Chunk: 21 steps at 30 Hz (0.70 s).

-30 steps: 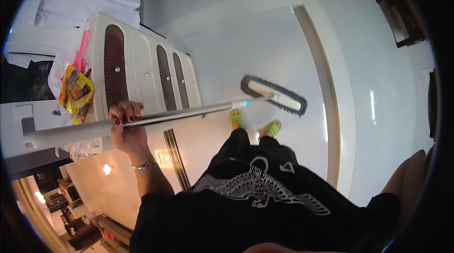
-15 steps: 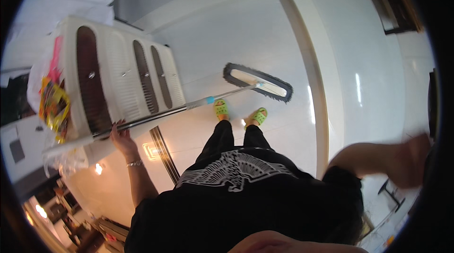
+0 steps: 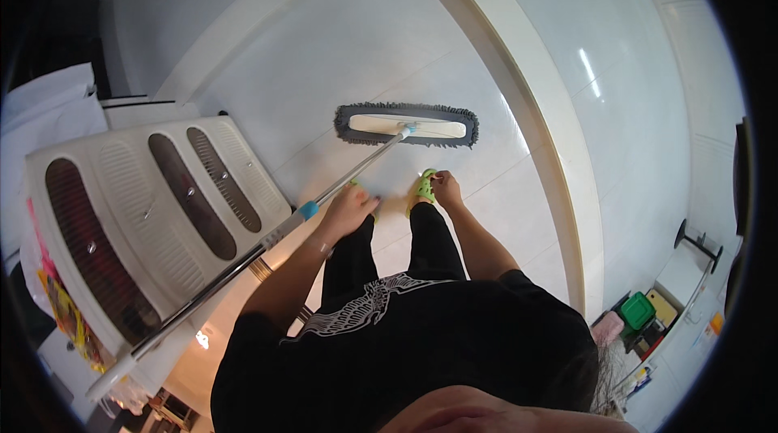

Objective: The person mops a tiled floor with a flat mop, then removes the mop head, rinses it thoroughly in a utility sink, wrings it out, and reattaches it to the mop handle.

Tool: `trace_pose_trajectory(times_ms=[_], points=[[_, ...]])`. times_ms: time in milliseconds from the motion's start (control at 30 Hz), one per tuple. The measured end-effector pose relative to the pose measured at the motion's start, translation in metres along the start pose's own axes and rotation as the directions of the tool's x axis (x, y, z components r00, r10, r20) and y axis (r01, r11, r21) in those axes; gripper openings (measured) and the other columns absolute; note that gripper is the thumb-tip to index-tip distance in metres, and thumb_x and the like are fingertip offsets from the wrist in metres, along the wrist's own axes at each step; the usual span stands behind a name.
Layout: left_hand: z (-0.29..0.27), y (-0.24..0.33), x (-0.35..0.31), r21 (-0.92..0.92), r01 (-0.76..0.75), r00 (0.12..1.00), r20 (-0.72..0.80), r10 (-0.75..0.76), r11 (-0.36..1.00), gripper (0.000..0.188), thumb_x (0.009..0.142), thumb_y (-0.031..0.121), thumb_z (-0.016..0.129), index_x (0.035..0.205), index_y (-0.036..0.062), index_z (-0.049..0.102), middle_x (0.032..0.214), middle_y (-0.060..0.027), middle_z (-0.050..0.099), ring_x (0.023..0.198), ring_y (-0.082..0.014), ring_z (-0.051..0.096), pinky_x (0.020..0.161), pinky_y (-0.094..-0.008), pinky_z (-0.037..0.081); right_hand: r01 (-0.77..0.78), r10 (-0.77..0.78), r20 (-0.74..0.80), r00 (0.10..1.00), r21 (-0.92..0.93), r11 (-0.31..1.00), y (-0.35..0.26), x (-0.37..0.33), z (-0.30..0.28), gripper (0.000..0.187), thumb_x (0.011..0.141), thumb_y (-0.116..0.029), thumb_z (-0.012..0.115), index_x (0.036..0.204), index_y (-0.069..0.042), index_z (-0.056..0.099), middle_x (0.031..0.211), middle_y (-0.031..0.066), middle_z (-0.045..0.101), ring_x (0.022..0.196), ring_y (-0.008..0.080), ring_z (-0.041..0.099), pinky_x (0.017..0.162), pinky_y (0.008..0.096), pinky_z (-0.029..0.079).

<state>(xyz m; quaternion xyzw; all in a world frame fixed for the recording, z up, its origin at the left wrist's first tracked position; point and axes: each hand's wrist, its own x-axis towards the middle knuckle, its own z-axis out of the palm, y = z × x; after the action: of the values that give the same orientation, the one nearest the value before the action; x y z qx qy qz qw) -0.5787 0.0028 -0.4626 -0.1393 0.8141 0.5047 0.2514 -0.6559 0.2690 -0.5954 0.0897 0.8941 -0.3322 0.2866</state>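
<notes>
A flat mop with a grey fringed head (image 3: 407,125) lies across the floor ahead of my feet. Its metal pole (image 3: 212,291), with a blue collar, slants back to the lower left along the white cabinet's edge. My left hand (image 3: 351,211) hangs just right of the pole, apart from it, fingers loosely spread and slightly blurred. My right hand (image 3: 445,188) is above my right foot, its fingers curled, with nothing visible in them. Behind it shows a green slipper (image 3: 424,182); the other slipper is mostly hidden by my left hand.
The white cabinet (image 3: 121,153) with brown oval panels stands at the left, colourful plastic bags (image 3: 69,315) beside it. A raised pale ledge (image 3: 519,68) curves along the right of the tiled floor. Green and yellow containers (image 3: 639,311) stand at the lower right.
My left hand has let go of the mop pole and moved right. My right hand has come in from the far right to above my feet. The mop head appears squarer to me.
</notes>
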Motion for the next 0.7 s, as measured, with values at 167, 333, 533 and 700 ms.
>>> trace_pose_trajectory(times_ms=[167,333,533,700], points=[[0.047,-0.026,0.168,0.633,0.205,0.978,-0.11,-0.175,0.746,0.05,0.071,0.046,0.061,0.096,0.0028,0.059,0.105,-0.0117,0.055,0.101,-0.0269,0.051,0.08,-0.0432,0.041,0.027,-0.019,0.093,0.996,-0.091,0.995,0.032,0.083,0.026,0.025,0.075,-0.024,0.056,0.09,-0.004,0.058,0.085,0.0175,0.061,0.082,0.0347,0.058,0.073,0.0396,0.046],[0.102,-0.067,0.245,0.691,0.214,0.887,0.158,-0.434,0.691,0.055,0.068,0.045,0.065,0.104,0.005,0.057,0.109,-0.0126,0.055,0.103,-0.0278,0.051,0.083,-0.0424,0.042,0.059,-0.057,0.059,0.997,-0.032,0.998,0.084,0.153,0.037,0.021,0.075,-0.023,0.055,0.086,-0.005,0.059,0.083,0.0174,0.061,0.08,0.0354,0.058,0.072,0.0401,0.047],[0.157,-0.126,0.316,0.701,0.098,0.902,0.237,-0.361,0.706,0.042,0.067,0.026,0.068,0.102,0.0057,0.058,0.101,-0.0116,0.06,0.095,-0.0227,0.058,0.077,-0.0354,0.049,-0.235,0.201,-0.156,0.967,-0.248,0.94,0.184,0.233,0.034,0.029,0.073,-0.024,0.057,0.086,0.002,0.056,0.09,0.0217,0.06,0.085,0.038,0.057,0.075,0.0424,0.046],[0.179,-0.162,0.367,0.356,0.377,0.819,0.303,-0.487,0.855,0.031,0.071,0.019,0.065,0.085,-0.0077,0.056,0.061,-0.012,0.058,0.042,-0.0189,0.054,0.037,-0.0308,0.042,-0.411,0.375,-0.268,0.888,-0.091,0.907,0.244,0.295,0.042,0.062,0.071,-0.039,0.062,0.105,0.008,0.039,0.097,0.0277,0.055,0.093,0.0387,0.054,0.081,0.0406,0.044]])
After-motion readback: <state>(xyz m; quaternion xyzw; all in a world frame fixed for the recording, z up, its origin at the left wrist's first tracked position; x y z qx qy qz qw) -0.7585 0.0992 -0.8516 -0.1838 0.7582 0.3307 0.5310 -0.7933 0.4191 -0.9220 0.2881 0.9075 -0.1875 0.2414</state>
